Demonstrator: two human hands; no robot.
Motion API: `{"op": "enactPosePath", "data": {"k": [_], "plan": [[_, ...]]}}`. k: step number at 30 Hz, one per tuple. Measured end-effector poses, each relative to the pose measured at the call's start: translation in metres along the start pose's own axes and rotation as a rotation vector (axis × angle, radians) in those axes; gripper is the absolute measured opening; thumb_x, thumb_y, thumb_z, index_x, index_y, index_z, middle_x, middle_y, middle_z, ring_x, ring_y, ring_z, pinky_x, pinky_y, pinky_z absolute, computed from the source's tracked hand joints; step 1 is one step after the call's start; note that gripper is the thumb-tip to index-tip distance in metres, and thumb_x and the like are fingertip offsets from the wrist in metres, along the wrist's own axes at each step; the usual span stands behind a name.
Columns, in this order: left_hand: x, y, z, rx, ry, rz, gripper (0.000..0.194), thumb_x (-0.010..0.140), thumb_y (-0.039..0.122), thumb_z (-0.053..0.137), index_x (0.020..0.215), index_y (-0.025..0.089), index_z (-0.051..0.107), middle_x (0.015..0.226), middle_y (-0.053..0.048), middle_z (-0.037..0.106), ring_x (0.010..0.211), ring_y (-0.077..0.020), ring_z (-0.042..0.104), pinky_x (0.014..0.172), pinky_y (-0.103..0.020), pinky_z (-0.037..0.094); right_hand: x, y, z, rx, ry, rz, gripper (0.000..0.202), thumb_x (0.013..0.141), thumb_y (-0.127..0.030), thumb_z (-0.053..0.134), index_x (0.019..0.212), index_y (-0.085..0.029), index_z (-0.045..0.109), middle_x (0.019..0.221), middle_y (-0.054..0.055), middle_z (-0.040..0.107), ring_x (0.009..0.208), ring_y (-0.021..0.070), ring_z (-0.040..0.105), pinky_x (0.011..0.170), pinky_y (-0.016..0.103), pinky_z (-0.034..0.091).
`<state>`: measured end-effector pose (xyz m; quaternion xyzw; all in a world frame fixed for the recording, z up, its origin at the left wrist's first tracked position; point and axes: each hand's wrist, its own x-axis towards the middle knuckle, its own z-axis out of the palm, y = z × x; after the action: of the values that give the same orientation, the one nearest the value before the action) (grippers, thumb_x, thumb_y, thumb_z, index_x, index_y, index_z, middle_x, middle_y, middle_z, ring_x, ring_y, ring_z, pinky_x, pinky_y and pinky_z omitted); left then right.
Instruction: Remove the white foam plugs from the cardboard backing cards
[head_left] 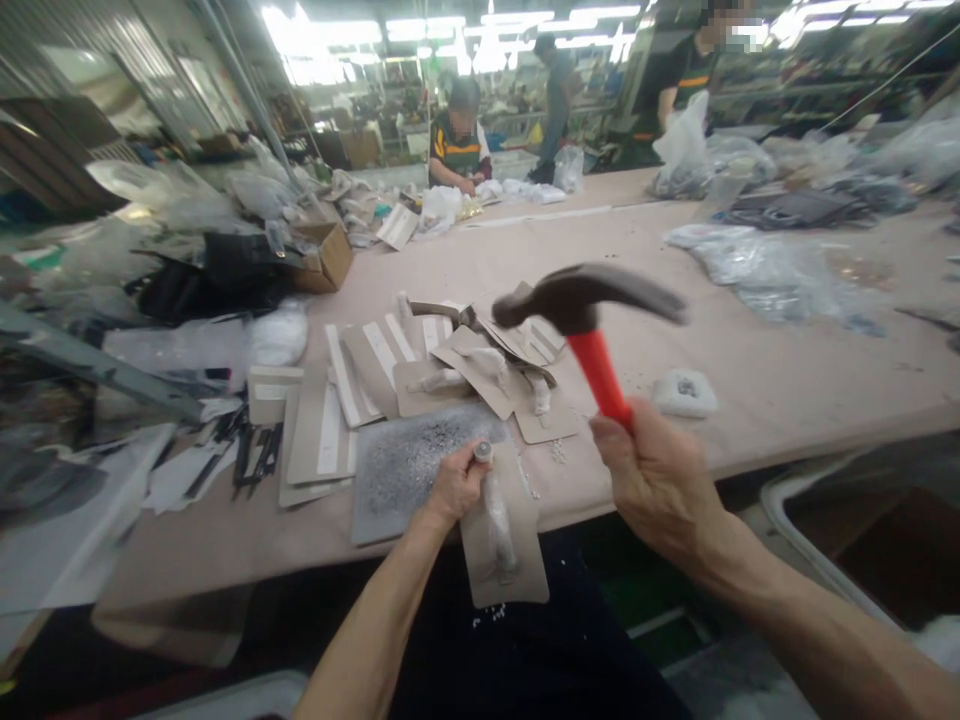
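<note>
My right hand (664,480) is closed round the red handle of a claw hammer (600,370), its dark head raised above the table and slightly blurred. My left hand (456,485) pinches a small round metal-looking piece (483,453) at the top end of a plastic-wrapped handle. That handle sits on a beige flat plate (529,540), which hangs over the table's front edge above my lap. Under and beside my left hand lies a grey speckled slab (390,465). Behind it is a pile of similar beige plates (480,370) with wrapped handles.
Black and white strips (259,455) lie at the left, near a cardboard box (326,258). A white block (684,392) and plastic bags (780,270) are on the right. Several people stand beyond the table (600,230).
</note>
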<state>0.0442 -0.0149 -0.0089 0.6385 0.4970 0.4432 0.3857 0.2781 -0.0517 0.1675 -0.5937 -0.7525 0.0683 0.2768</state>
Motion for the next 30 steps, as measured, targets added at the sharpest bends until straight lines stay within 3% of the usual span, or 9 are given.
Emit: {"op": "enactPosePath", "data": {"k": [2,5,7,13,17,20,23,26,30], "plan": [[0.000,0.000,0.000,-0.006,0.003,-0.011,0.018,0.084,0.026,0.061,0.098,0.022,0.072,0.083,-0.002,0.070,0.078,-0.0199,0.063,0.076,-0.029,0.047,-0.007,0.000,0.010,-0.007,-0.025,-0.011,0.039,0.104,-0.044,0.024,0.085,-0.022,0.048,0.060,0.001,0.050,0.050,0.0142,0.042,0.052,0.029,0.027],[0.000,0.003,0.000,0.002,-0.003,-0.023,0.015,0.081,0.025,0.062,0.092,0.022,0.072,0.072,0.000,0.065,0.068,-0.0180,0.059,0.068,-0.027,0.045,-0.016,0.010,0.029,-0.142,-0.432,-0.041,0.030,0.102,-0.038,0.035,0.086,-0.020,0.053,0.058,0.001,0.051,0.047,0.0136,0.038,0.050,0.030,0.019],[0.000,0.005,0.000,-0.001,-0.002,-0.021,0.017,0.080,0.024,0.062,0.093,0.022,0.073,0.070,0.001,0.064,0.066,-0.0176,0.057,0.066,-0.027,0.044,-0.020,0.023,0.036,-0.216,-0.586,-0.017,0.027,0.102,-0.036,0.039,0.091,-0.018,0.056,0.061,0.001,0.054,0.049,0.0139,0.040,0.052,0.031,0.017],[0.000,0.007,0.001,-0.015,0.001,-0.014,0.015,0.082,0.026,0.062,0.092,0.021,0.072,0.079,-0.002,0.070,0.074,-0.0187,0.062,0.071,-0.028,0.048,-0.028,0.084,0.056,-0.101,-0.659,0.164,0.031,0.105,-0.037,0.039,0.089,-0.017,0.057,0.070,0.002,0.059,0.059,0.0135,0.049,0.058,0.026,0.030],[0.000,0.005,0.001,-0.073,0.030,-0.055,0.017,0.079,0.029,0.066,0.093,0.022,0.073,0.083,-0.003,0.073,0.078,-0.0202,0.066,0.075,-0.029,0.051,-0.024,0.110,0.080,-0.213,-0.623,0.237,0.031,0.104,-0.033,0.039,0.097,-0.014,0.062,0.081,0.008,0.064,0.073,0.0187,0.059,0.068,0.030,0.040],[0.000,0.006,0.001,-0.093,0.055,-0.081,0.018,0.076,0.030,0.070,0.091,0.021,0.074,0.082,-0.002,0.073,0.078,-0.0196,0.067,0.076,-0.029,0.052,-0.019,0.094,0.090,-0.241,-0.434,0.073,0.031,0.100,-0.022,0.042,0.124,-0.010,0.058,0.117,0.019,0.061,0.100,0.0264,0.059,0.084,0.038,0.044],[0.001,0.005,0.002,-0.126,0.077,-0.110,0.021,0.073,0.034,0.074,0.089,0.020,0.073,0.083,-0.002,0.073,0.077,-0.0185,0.067,0.076,-0.028,0.053,-0.021,0.053,0.097,-0.115,-0.399,-0.435,0.049,0.091,-0.013,0.050,0.139,-0.017,0.050,0.143,0.016,0.047,0.116,0.0268,0.050,0.096,0.041,0.041],[0.004,0.002,0.005,-0.219,0.124,-0.197,0.028,0.068,0.036,0.079,0.089,0.019,0.071,0.083,-0.003,0.075,0.076,-0.0179,0.068,0.073,-0.027,0.054,-0.031,0.011,0.107,-0.094,-0.584,-0.833,0.028,0.088,-0.017,0.058,0.115,-0.019,0.063,0.125,0.012,0.058,0.104,0.0251,0.052,0.088,0.039,0.043],[0.014,0.011,-0.002,-0.411,0.334,-0.304,0.035,0.066,0.043,0.082,0.082,0.016,0.066,0.079,-0.003,0.073,0.074,-0.0173,0.069,0.071,-0.027,0.054,-0.037,-0.015,0.119,-0.224,-0.572,-0.794,0.018,0.091,-0.014,0.052,0.103,-0.016,0.064,0.104,0.012,0.064,0.092,0.0243,0.056,0.085,0.039,0.044]]}}
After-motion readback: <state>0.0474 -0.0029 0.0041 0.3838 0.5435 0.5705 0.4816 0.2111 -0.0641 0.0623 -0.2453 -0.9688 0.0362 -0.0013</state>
